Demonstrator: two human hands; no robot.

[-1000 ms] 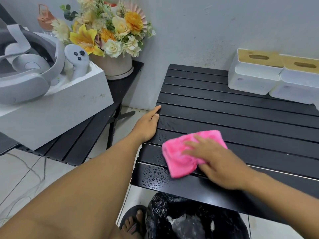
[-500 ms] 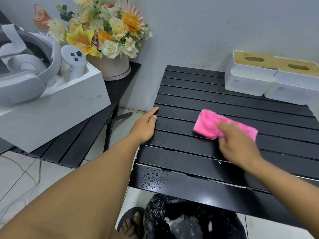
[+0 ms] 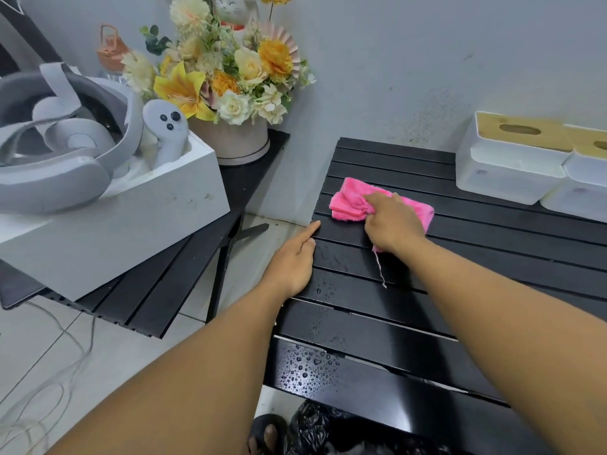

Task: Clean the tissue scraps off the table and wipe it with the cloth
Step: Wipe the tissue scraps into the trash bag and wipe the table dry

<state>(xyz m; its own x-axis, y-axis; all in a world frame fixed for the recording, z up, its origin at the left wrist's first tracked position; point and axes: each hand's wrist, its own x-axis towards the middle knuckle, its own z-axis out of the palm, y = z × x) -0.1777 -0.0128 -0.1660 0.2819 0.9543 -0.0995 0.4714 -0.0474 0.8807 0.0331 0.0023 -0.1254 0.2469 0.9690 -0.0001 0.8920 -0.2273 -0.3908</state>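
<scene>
A black slatted table (image 3: 377,339) fills the right half of the view, with water drops on its near-left slats. My right hand (image 3: 392,223) presses a bunched pink cloth (image 3: 349,203) flat on the far-left part of the table. A loose thread from the cloth trails toward me across the slats. My left hand (image 3: 292,261) rests on the table's left edge, fingers together and pointing away, holding nothing. No tissue scraps show on the table.
Two white tissue boxes (image 3: 512,159) with wooden lids stand at the table's back right against the wall. A black bin bag (image 3: 315,431) sits under the near edge by my sandalled foot. A second black table at left carries a white box (image 3: 115,231) and a flower pot (image 3: 233,142).
My right hand has swept the pink cloth from the near-left slats away from me to the far-left part of the table. My left hand stays on the edge.
</scene>
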